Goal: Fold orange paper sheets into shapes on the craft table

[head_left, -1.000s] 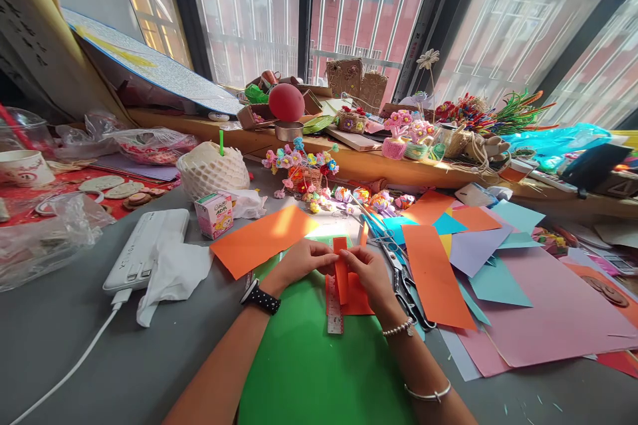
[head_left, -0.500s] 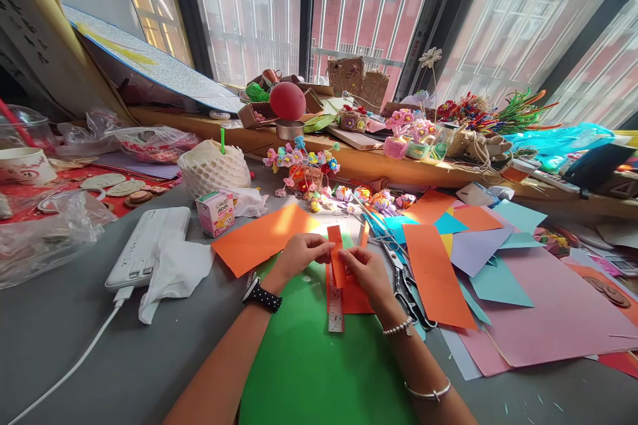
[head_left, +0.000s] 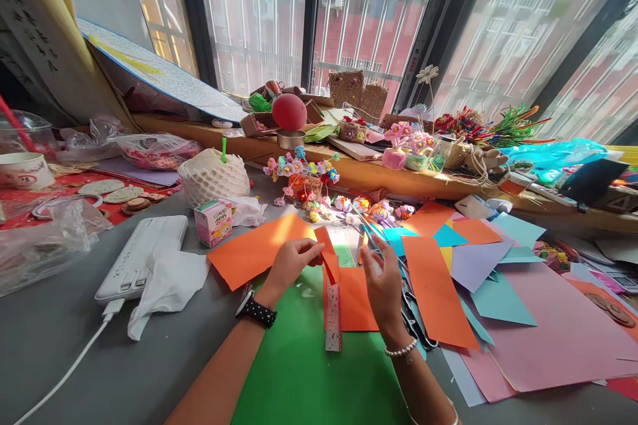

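Observation:
My left hand [head_left: 292,267] pinches a narrow folded strip of orange paper [head_left: 327,254] between thumb and fingertips. The strip is held above a patterned ruler [head_left: 333,329] that lies over an orange paper sheet [head_left: 356,309]. Both rest on a green mat [head_left: 314,378]. My right hand [head_left: 383,282] is raised on the other side of the sheet, fingers curled loosely and apart, with nothing seen between them. Just beyond its fingertips stands another small orange piece. Scissors [head_left: 417,322] lie to the right of this hand, partly hidden by it.
Orange sheets lie left [head_left: 264,249] and right [head_left: 438,292], with coloured papers [head_left: 563,325] farther right. A power bank [head_left: 142,255], a tissue [head_left: 172,279] and a small pink box [head_left: 213,224] are at left. Behind stand a net-wrapped coconut [head_left: 213,179] and a flower basket [head_left: 305,186].
My right hand has let go of the orange strip and moved to the right, its fingers opening. The left hand keeps the strip, now tilted and slightly farther left.

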### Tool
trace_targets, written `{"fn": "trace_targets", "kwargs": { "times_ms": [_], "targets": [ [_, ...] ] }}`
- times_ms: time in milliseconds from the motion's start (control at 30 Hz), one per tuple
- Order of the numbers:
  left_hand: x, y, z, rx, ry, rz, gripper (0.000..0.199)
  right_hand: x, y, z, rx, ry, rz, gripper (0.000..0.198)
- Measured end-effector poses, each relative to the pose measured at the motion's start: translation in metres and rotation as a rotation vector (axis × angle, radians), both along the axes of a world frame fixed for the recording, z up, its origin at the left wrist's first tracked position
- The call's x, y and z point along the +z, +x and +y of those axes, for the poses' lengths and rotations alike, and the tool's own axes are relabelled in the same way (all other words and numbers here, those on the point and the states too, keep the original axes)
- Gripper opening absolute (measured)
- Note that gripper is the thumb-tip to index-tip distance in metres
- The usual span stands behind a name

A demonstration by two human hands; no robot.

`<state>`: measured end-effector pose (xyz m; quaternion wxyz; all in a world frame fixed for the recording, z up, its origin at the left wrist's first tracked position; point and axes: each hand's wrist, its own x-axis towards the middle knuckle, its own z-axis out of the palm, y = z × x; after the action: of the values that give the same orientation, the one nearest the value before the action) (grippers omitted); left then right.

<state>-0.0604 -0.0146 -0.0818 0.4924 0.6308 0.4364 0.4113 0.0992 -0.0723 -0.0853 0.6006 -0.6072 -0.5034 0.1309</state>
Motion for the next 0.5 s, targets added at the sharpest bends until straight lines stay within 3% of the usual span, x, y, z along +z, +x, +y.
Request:
{"fn": "trace_targets", "kwargs": {
  "times_ms": [67,133,167,233,300,400,500],
  "targets": [
    [-0.001,-0.002,0.002,0.148,0.022,-0.033,0.029,0.007,0.001,-0.004,-0.251,0.207,-0.185,0.050],
    [-0.001,-0.003,0.004,0.257,0.048,-0.057,0.030,0.006,-0.003,-0.006,-0.274,0.234,-0.311,0.052],
    [-0.002,-0.004,0.004,0.296,0.063,-0.060,0.030,0.002,-0.007,-0.006,-0.130,0.173,-0.423,0.050],
    [-0.002,-0.004,0.005,0.331,0.080,-0.060,0.030,-0.011,-0.016,-0.006,0.307,-0.033,-0.650,0.048],
    [-0.002,-0.004,0.005,0.297,0.072,-0.057,0.031,-0.024,-0.024,-0.004,0.511,-0.228,-0.729,0.048],
    [-0.003,-0.003,0.005,0.189,0.030,-0.042,0.033,-0.032,-0.027,-0.001,0.562,-0.293,-0.582,0.049],
    [-0.002,-0.001,0.004,0.126,0.009,-0.015,0.032,-0.029,-0.020,0.004,0.549,-0.263,-0.235,0.051]
  ]
}}
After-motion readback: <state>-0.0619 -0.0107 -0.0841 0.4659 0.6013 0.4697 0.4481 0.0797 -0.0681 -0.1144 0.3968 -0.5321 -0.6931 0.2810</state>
